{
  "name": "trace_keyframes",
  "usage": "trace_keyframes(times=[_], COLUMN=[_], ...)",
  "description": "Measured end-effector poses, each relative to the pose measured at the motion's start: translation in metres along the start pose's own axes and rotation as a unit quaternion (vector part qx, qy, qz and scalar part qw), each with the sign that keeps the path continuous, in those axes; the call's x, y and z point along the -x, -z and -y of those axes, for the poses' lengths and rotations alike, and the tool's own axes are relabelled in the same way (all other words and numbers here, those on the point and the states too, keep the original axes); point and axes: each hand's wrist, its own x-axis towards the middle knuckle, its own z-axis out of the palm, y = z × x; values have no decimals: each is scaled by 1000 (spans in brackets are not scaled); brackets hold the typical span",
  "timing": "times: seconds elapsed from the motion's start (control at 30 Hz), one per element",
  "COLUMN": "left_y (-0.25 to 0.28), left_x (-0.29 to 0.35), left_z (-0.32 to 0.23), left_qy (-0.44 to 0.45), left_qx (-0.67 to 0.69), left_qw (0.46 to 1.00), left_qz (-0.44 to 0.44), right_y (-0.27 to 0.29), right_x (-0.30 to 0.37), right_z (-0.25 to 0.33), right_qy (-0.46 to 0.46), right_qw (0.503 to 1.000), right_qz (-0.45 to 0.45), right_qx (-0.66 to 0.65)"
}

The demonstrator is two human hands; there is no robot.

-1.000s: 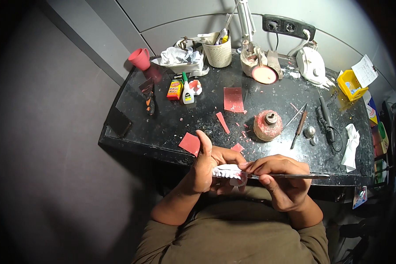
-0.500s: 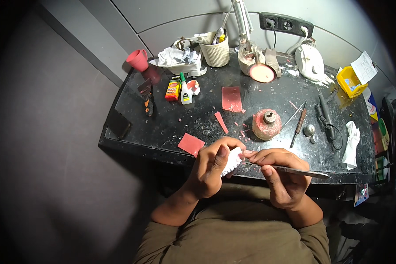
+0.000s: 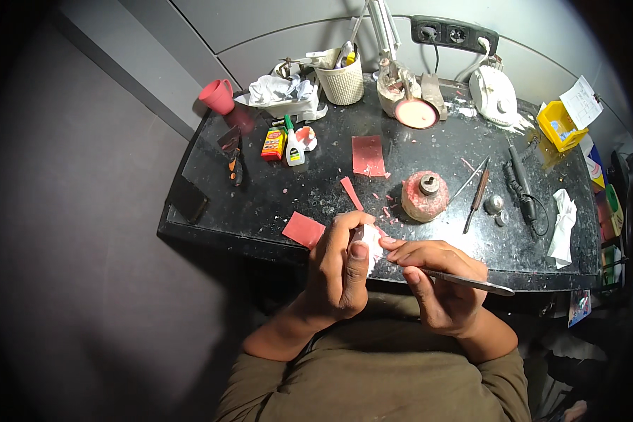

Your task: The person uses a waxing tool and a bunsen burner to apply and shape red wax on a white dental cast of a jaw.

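Observation:
My left hand (image 3: 334, 274) is closed around a white dental cast (image 3: 371, 245), with the thumb lying across its near side. Traces of pink show on the cast, though fingers cover much of it. A slim metal carving knife (image 3: 475, 283) is gripped in my right hand (image 3: 446, 278), its handle pointing out to the right. The knife's working end is hidden behind my fingers, close against the cast. Both hands are over the desk's front edge. Just beyond them lie a pink wax sheet (image 3: 303, 230), a narrow wax strip (image 3: 351, 193) and scattered pink crumbs.
A wax-smeared burner (image 3: 425, 199) stands beyond my right hand. Another wax sheet (image 3: 368, 155), a glue bottle (image 3: 295, 148) and a red-yellow box (image 3: 273, 143) lie farther back. Right of the burner are a brown-handled tool (image 3: 477, 202), a corded handpiece (image 3: 519, 177) and a crumpled tissue (image 3: 562, 229).
The cast has been turned in my left hand, so its row of teeth shows less. My right hand and the knife have shifted slightly left and down.

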Motion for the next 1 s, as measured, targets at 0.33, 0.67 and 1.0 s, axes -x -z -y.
trace_keyframes(times=[0.33, 0.67, 1.0], left_y=[-1, 0, 1], left_x=[2, 2, 2], left_z=[-2, -2, 0], left_qy=[7, 55, 116], left_qx=[4, 62, 135], left_qw=[1000, 996, 983], left_qz=[-18, 15, 45], right_y=[-2, 1, 3], right_x=[-1, -2, -2], right_z=[-1, 1, 6], right_qy=[15, -10, -47], right_qw=[1000, 1000, 999], right_qz=[2, 3, 9], right_qx=[14, -5, -19])
